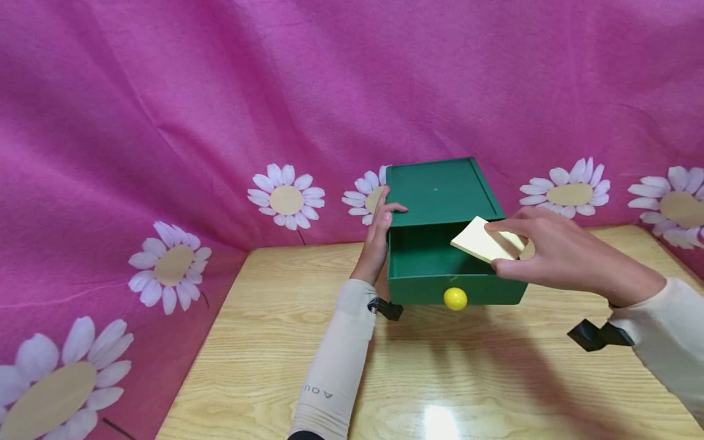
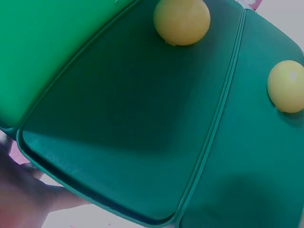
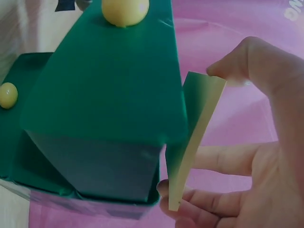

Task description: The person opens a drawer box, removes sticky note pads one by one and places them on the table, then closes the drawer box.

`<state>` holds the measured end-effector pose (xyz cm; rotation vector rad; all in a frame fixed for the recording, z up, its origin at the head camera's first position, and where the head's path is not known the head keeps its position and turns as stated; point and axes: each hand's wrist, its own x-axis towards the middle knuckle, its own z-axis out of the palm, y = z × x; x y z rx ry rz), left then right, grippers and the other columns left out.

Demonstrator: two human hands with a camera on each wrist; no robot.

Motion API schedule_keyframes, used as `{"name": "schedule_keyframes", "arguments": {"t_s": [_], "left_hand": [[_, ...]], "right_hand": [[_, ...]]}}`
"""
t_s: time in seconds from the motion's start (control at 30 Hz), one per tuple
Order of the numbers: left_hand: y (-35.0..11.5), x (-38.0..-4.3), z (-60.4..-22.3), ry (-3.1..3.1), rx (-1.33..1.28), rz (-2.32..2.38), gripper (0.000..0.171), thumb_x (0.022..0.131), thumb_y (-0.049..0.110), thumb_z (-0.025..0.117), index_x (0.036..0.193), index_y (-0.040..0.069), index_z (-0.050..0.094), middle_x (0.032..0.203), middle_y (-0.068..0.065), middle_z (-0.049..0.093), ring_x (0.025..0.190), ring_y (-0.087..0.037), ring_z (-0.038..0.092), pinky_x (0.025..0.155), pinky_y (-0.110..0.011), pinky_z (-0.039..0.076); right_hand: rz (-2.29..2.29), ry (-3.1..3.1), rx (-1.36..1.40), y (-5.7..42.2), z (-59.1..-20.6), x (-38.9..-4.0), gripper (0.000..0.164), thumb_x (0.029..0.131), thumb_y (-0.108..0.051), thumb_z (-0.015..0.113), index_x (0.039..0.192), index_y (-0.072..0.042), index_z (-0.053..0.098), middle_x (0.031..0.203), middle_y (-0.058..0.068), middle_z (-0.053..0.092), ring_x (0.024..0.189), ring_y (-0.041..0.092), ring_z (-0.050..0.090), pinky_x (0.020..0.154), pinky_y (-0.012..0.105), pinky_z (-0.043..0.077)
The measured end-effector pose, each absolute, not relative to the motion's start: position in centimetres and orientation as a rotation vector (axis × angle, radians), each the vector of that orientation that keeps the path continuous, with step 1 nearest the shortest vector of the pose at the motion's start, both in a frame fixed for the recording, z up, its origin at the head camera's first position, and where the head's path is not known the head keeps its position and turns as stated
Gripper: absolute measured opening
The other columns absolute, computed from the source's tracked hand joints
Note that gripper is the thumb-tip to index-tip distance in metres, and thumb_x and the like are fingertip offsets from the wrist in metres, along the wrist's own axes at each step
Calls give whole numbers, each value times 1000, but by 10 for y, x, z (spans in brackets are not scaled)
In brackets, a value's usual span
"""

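A green drawer cabinet (image 1: 442, 192) stands on the table with its top drawer (image 1: 418, 291) pulled out. The drawer front carries a round yellow knob (image 1: 455, 299). My left hand (image 1: 376, 241) rests against the cabinet's left side, one finger lying over the top edge. Between thumb and fingers, my right hand (image 1: 572, 253) pinches a pale yellow pad of sticky notes (image 1: 480, 239) above the right part of the open drawer. The right wrist view shows the pad edge-on, beside the drawer wall. In the left wrist view, two lower drawer fronts (image 2: 114, 109) are closed.
The cabinet stands near the back of a light wooden table (image 1: 286, 318). Behind and to the left hangs a pink cloth (image 1: 308, 91) printed with white daisies. Each wrist bears a small black mount.
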<state>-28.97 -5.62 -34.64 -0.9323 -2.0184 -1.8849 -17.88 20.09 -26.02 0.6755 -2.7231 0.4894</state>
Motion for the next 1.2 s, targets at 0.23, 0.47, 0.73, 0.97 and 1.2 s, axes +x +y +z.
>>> {"name": "schedule_keyframes", "arguments": {"t_s": [0.23, 0.47, 0.73, 0.97, 1.2], "left_hand": [[-55, -290, -347, -2003, -936, -1887, 35, 96, 19, 24, 116, 1, 46, 151, -7, 5, 136, -18, 5, 104, -54, 8], [-53, -289, -349, -2003, -940, -1894, 34, 96, 18, 24, 115, 0, 46, 151, -8, 5, 137, -20, 4, 104, -54, 8], [-52, -288, -349, -2002, -929, -1919, 34, 96, 19, 25, 115, 0, 45, 151, -6, 5, 136, -18, 4, 105, -53, 8], [-52, -287, -351, -2003, -921, -1918, 35, 96, 19, 24, 115, 0, 46, 151, -6, 5, 137, -17, 3, 105, -53, 7], [-54, -287, -346, -2014, -889, -1911, 34, 96, 20, 25, 116, 2, 45, 151, -5, 6, 136, -18, 5, 104, -54, 9]], "right_hand": [[491, -2720, 603, 214, -260, -174, 54, 70, -36, 72, 119, -17, 60, 98, 5, 57, 83, 18, 46, 60, 34, 36], [506, -2705, 486, 223, -269, -165, 57, 68, -36, 73, 119, -13, 60, 88, 7, 53, 76, 18, 42, 56, 31, 34], [512, -2710, 395, 232, -275, -156, 66, 67, -39, 74, 123, -9, 56, 99, 15, 53, 81, 24, 43, 57, 35, 35], [610, -2735, 320, 239, -282, -151, 67, 70, -42, 72, 128, -13, 52, 106, 17, 51, 85, 28, 44, 58, 36, 34], [741, -2705, 278, 251, -289, -150, 63, 72, -36, 72, 128, -16, 52, 109, 15, 53, 80, 26, 48, 52, 29, 36]]}}
